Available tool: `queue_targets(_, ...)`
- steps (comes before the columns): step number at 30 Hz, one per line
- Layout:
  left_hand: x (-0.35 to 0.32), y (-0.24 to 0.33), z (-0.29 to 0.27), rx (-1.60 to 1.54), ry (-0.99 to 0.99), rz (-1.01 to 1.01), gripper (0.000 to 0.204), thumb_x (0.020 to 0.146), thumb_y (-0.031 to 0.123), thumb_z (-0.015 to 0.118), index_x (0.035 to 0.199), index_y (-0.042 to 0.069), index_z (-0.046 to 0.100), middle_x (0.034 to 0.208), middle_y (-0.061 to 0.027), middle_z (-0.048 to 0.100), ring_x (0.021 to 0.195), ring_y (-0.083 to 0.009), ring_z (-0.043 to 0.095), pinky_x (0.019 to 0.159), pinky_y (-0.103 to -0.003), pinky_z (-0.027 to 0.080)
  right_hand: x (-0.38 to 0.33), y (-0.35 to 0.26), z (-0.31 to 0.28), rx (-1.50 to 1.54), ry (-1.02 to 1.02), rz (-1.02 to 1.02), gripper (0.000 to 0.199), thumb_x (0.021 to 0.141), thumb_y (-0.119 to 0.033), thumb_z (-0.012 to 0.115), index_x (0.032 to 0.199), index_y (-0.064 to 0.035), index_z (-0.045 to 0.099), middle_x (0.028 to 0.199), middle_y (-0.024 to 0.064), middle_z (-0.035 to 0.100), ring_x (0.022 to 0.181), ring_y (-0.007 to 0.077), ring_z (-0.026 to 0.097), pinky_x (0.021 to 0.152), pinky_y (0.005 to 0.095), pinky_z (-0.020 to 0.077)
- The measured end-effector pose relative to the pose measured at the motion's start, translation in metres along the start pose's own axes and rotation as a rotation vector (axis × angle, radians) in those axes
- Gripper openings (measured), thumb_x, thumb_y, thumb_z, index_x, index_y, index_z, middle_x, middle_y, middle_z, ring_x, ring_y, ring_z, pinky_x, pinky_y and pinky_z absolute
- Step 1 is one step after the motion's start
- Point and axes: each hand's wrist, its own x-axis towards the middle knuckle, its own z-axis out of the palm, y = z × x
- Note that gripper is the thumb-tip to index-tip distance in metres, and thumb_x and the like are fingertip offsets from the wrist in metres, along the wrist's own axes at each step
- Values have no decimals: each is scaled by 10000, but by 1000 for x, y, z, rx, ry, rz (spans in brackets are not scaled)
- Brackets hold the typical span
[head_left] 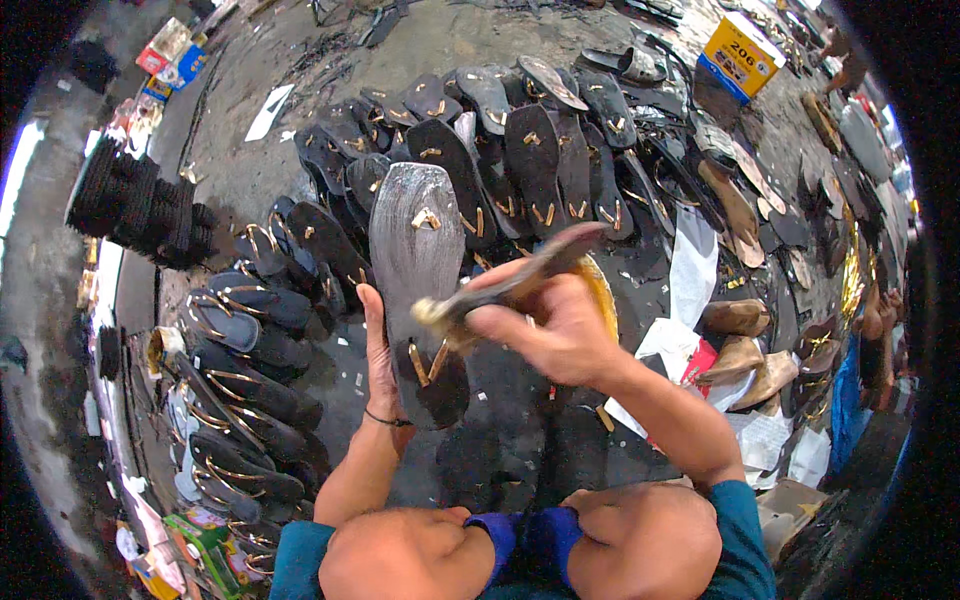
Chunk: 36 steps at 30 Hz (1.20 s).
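Here, the left hand [382, 362] grasps a grey-streaked sandal sole [412, 245]; the right hand [562, 332] grips a brush-like tool [485, 297] over it.

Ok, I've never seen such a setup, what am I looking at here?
There's no machine: a person is working with two bare hands. The one picture looks down from a wide fisheye camera on the person's head. The left hand holds a dark sole, partly coated shiny grey; the right hand grips what looks like a brush, blurred. On the floor ahead lie more dark soles, with strapped sandals to the left and a yellow box far right.
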Motion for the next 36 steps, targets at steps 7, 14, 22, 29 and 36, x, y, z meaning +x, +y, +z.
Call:
queue_targets(7, -2, 11, 0, -93, 105, 99, 629, 986, 620, 482, 1163, 40, 648, 1012, -143, 715, 830, -270, 705, 754, -405, 598, -9, 18, 18, -497, -174, -476, 399, 794, -108, 761, 1182, -108, 669, 1085, 119, 700, 1032, 311, 661, 892, 440, 510)
queue_targets(14, 5, 13, 9, -255, 54, 162, 664, 925, 619, 604, 1212, 21, 634, 1082, -158, 712, 857, -330, 708, 783, -456, 609, -21, 18, 23, -401, 97, -524, 362, 779, -65, 731, 1136, -97, 676, 981, 82, 693, 903, 289, 668, 784, 402, 519)
queue_targets(22, 1, -14, -32, -163, -113, -228, 641, 947, 642, 551, 1108, 31, 662, 921, -90, 718, 782, -210, 711, 739, -359, 603, 9, 2, 14, -595, -200, -585, 454, 741, -107, 680, 1190, -150, 635, 1051, 74, 653, 974, 299, 620, 822, 447, 471)
queue_targets(29, 2, 2, 26, -28, 184, -32, 662, 939, 655, 551, 1114, 28, 675, 859, -116, 724, 682, -186, 711, 572, -324, 595, -54, -1, 48, -525, -360, -762, 368, 805, -170, 623, 1168, -113, 652, 1019, 56, 636, 923, 234, 627, 838, 398, 509)
queue_targets(36, 3, 8, 10, 88, 83, -67, 645, 946, 642, 554, 1110, 32, 685, 884, -108, 723, 666, -178, 696, 613, -306, 602, -51, 18, 44, -444, -329, -668, 470, 742, -174, 708, 1204, -106, 648, 1040, 86, 652, 972, 276, 635, 826, 421, 504)
